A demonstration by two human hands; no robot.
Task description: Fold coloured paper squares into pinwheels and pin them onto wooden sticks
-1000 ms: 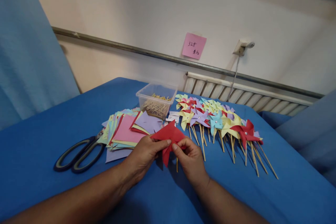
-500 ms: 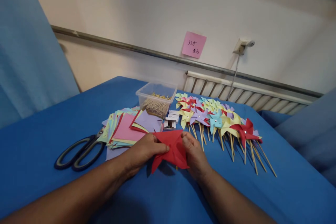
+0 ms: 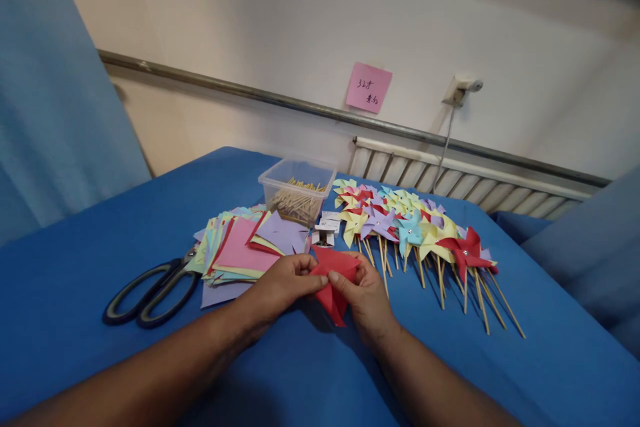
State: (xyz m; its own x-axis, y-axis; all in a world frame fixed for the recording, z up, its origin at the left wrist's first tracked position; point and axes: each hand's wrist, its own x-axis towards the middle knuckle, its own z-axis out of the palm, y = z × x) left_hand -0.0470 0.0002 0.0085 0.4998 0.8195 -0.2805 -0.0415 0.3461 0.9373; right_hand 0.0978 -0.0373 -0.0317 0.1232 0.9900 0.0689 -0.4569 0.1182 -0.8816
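A red paper pinwheel [image 3: 336, 301] with folded blades is held up between my hands over the blue cloth. My left hand [image 3: 285, 283] pinches it from the left, thumb pressed near its middle. From the right, my right hand [image 3: 369, 297] grips it too, its thumb meeting the left thumb at the centre. Fingers behind the paper are hidden. Just left of my left hand lies a stack of coloured paper squares [image 3: 240, 247], with a slit purple sheet [image 3: 285, 232] on top. A small open white box [image 3: 324, 236] stands just beyond the pinwheel.
Large scissors [image 3: 153, 290] lie at the left, blades under the paper. A clear plastic box [image 3: 267, 180] of wooden sticks stands at the back. Rows of finished pinwheels on sticks [image 3: 410, 230] cover the right side. Behind are a radiator [image 3: 465, 183] and a wall rail [image 3: 260, 97].
My right thumb has come over the front of the red paper to the centre, beside the left thumb. The right side of the paper is now folded inward, and the pinwheel looks narrower.
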